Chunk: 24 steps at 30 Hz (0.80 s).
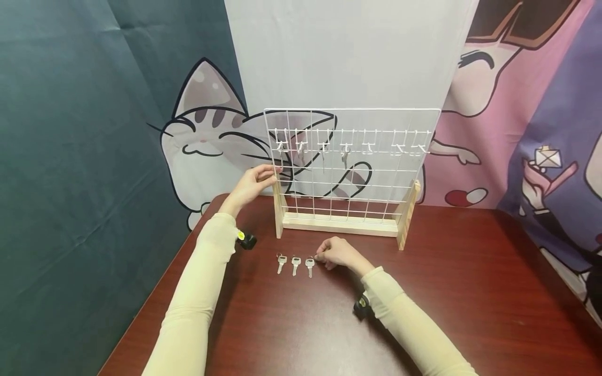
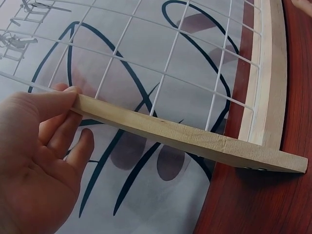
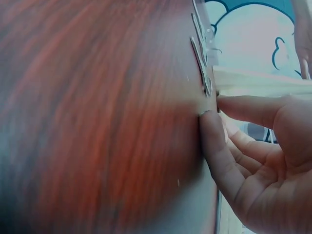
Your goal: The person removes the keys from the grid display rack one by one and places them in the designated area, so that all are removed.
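Observation:
At the rack's left end, my left hand pinches the top of the wooden side post between thumb and fingers. The rack is a white wire grid on a pale wooden base, with a row of white hooks across it. Keys hang from several left-hand hooks. In front, three silver keys lie in a row, rings toward the rack. My right hand is low over the table, fingertips beside the ring of the rightmost key. A small gap shows between thumb and index finger in the right wrist view.
The dark red table extends on both sides of the rack. Behind it hangs a printed cloth with a cartoon cat. A green-grey curtain borders the left side.

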Each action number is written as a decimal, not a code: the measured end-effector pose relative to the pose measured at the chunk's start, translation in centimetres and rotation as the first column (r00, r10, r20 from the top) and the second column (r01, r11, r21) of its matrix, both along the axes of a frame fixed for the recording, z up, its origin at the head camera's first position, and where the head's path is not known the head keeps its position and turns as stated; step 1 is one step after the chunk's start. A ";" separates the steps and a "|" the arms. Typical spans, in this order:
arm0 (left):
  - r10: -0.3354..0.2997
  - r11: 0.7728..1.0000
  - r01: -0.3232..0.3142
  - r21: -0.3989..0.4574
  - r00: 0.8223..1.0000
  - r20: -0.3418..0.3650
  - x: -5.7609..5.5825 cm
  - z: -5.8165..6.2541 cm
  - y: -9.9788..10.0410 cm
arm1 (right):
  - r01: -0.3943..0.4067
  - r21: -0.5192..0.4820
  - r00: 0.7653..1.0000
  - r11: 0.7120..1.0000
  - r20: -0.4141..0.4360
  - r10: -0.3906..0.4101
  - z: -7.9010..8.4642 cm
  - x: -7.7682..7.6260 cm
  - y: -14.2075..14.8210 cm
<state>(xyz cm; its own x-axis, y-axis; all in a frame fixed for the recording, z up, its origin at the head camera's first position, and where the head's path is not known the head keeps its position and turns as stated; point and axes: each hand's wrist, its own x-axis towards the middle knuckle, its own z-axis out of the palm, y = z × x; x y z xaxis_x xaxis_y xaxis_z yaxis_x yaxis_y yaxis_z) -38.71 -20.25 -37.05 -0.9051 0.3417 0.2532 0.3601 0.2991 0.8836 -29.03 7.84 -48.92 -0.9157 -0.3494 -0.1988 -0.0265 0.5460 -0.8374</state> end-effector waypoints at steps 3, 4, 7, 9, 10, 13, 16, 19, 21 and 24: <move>-0.003 1.000 0.003 0.007 1.000 0.010 0.1 0.2 0.0 | 0.021 -0.007 1.000 1.000 0.012 -0.021 0.2 -0.2 0.9; -0.002 1.000 0.002 0.002 1.000 0.014 0.4 0.5 0.1 | 0.026 -0.004 1.000 1.000 0.005 -0.026 0.4 -0.3 1.2; -0.001 1.000 0.001 -0.008 1.000 0.029 1.4 1.6 0.4 | 0.044 0.000 0.999 0.999 -0.019 -0.044 0.8 -0.7 2.3; -0.001 1.000 0.001 -0.015 0.999 0.035 2.1 2.2 0.6 | 0.047 -0.002 0.998 0.999 -0.042 -0.047 1.3 -1.0 3.0; -0.001 1.000 0.001 -0.014 0.999 0.035 2.3 2.4 0.7 | 0.047 -0.004 0.997 0.999 -0.058 -0.047 1.7 -1.2 3.3; 0.002 1.000 -0.002 -0.011 1.000 0.023 2.3 2.4 0.7 | 0.057 -0.012 0.992 0.998 -0.110 -0.058 2.9 -1.6 4.2; 0.012 1.000 -0.012 -0.012 1.000 0.014 2.3 2.5 0.8 | 0.073 -0.003 0.981 0.997 -0.182 -0.073 4.5 -1.8 4.9; 0.020 1.000 -0.020 -0.002 1.000 0.011 2.4 2.5 0.9 | 0.103 0.012 0.957 0.995 -0.274 -0.095 6.3 -1.9 5.5; 0.027 1.000 -0.027 0.000 1.000 0.012 2.5 2.5 1.0 | 0.128 -0.003 0.933 0.992 -0.339 -0.122 7.5 -2.0 5.8; 0.033 0.999 -0.033 -0.008 0.999 0.014 2.4 2.3 1.0 | 0.170 -0.065 0.897 0.983 -0.402 -0.182 9.4 -1.9 6.3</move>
